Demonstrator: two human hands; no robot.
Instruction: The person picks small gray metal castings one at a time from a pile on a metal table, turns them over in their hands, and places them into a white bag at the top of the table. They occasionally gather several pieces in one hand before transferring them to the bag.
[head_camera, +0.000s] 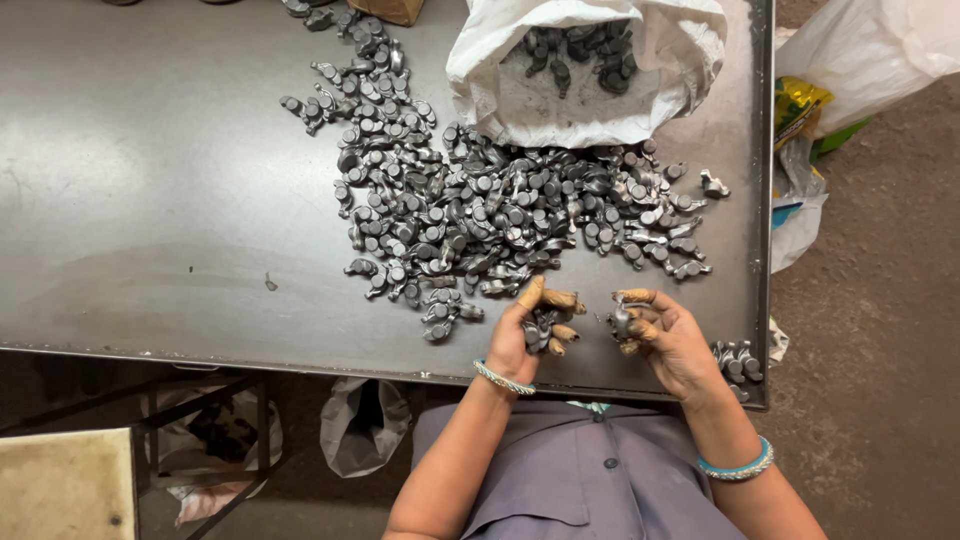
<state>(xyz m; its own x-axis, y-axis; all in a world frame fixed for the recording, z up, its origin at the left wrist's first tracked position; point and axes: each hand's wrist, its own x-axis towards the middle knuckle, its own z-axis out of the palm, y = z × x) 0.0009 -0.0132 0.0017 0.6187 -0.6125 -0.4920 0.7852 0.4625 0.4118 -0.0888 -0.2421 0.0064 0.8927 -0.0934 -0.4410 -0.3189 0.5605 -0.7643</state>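
At the near edge of the dark metal table (150, 200), at six o'clock in the view, two hands are held close together just above the surface. The left hand (530, 330) is cupped and closed around a small cluster of grey metal parts (541, 330), its fingers curled over them. The right hand (665, 335), just beside it at about three o'clock from the left, is pinched narrowly on a single metal part (620, 322), which is gripped between thumb and fingertips and turned toward the other hand. A beaded bangle is worn on each wrist. Judged from this, a sorting or checking step appears to be in hand, with one piece being examined while several are kept in the other palm; the next move would call for a steady pinch on the small piece and a place chosen for it. At four o'clock from the right hand, a small separate group of parts (738, 360) lies at the table's corner. Farther off, toward twelve o'clock, a broad loose heap of parts (480, 205) is spread across the table, touching the hands' near side. Beyond it, at the far edge, an open white sack (590, 110) is slumped, with more such parts seen inside.
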